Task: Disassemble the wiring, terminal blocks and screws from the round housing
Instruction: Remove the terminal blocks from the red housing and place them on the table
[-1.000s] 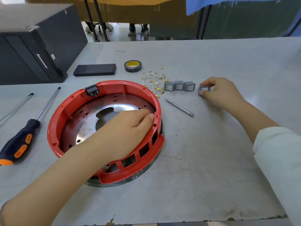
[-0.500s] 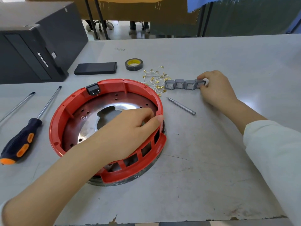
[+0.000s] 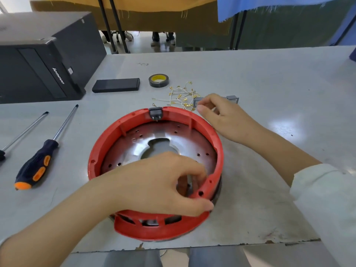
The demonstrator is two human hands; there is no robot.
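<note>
1. One terminal block (image 3: pixel 155 113) is left clipped to the far rim of the red round housing (image 3: pixel 107 143), at upper centre of the frame; it lies up and to the left of the right hand (image 3: pixel 224 116), which is the nearer hand to it.
2. Right hand: fingers loosely curled, fingertips at the removed grey terminal blocks (image 3: pixel 197 102) just beyond the housing's upper-right rim; whether it pinches one cannot be told.
3. Left hand (image 3: pixel 159 182) grips the housing's near-right rim, thumb outside the wall, fingers curled inside.
4. Loose wires (image 3: pixel 182 97) with brass lugs lie on the surface (image 3: pixel 260 78) just above the housing.
5. Screwdriver (image 3: pixel 38 162) lies at left, long axis running up and to the right, well apart from both hands.
</note>
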